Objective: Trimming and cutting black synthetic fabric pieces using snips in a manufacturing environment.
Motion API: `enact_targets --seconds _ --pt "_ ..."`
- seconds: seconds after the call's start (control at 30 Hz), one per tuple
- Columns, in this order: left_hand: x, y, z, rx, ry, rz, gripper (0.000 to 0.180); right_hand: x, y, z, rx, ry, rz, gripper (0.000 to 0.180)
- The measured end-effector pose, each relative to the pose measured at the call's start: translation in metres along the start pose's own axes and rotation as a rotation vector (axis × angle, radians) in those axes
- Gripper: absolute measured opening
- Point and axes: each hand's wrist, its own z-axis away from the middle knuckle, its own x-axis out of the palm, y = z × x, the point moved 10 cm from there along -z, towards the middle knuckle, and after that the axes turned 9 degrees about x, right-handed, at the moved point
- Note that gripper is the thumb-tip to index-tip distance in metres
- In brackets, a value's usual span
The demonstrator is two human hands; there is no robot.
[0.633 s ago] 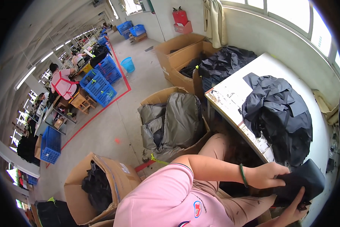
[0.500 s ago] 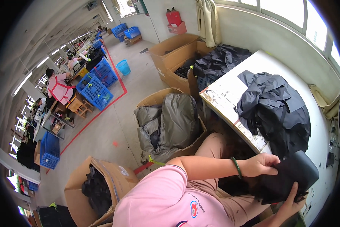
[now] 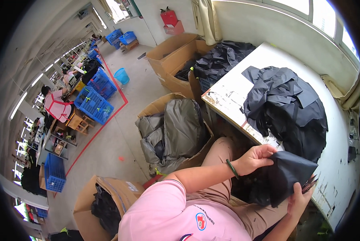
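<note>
A piece of smooth black fabric (image 3: 290, 170) is stretched between my two hands, over my lap beside the table's near corner. My left hand (image 3: 255, 158), with a green bangle at the wrist, pinches its upper left edge between thumb and fingers. At its lower right edge, my right hand (image 3: 300, 200) grips it with the thumb on top; the other fingers are partly hidden. A thin dark pointed thing (image 3: 310, 183) shows by the right fingers, too small to name. Just beyond lies a heap of black fabric pieces (image 3: 286, 108) on the white table.
The worn white table (image 3: 228, 90) stands at my right, under the windows. Cardboard boxes with grey (image 3: 181, 128) and black fabric (image 3: 104, 207) stand on the floor near me. Farther off are blue crates (image 3: 92, 105), a blue bucket (image 3: 121, 76) and seated people.
The black fabric has been tilted and folded to a pointed corner. Both hands have moved slightly left, still holding it. The view has shifted a little.
</note>
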Motion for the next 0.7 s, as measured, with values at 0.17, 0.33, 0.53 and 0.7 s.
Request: enact_targets --seconds 0.17,0.33,0.53,0.7 --pt "-0.008 -0.018 -0.002 -0.063 0.033 -0.105 0.031 -0.012 -0.01 0.0 -0.12 0.104 -0.045 0.072" --pt "0.018 -0.022 0.006 -0.177 -0.082 0.074 0.049 -0.022 -0.024 -0.001 -0.122 0.164 0.099 0.065" --pt "0.052 0.03 -0.009 0.092 -0.322 -0.316 0.061 -0.036 -0.03 -0.001 -0.116 0.251 0.08 0.057" --pt "0.051 0.028 -0.01 0.069 -0.338 -0.1 0.064 -0.04 -0.02 0.002 0.077 0.041 -0.025 0.085"
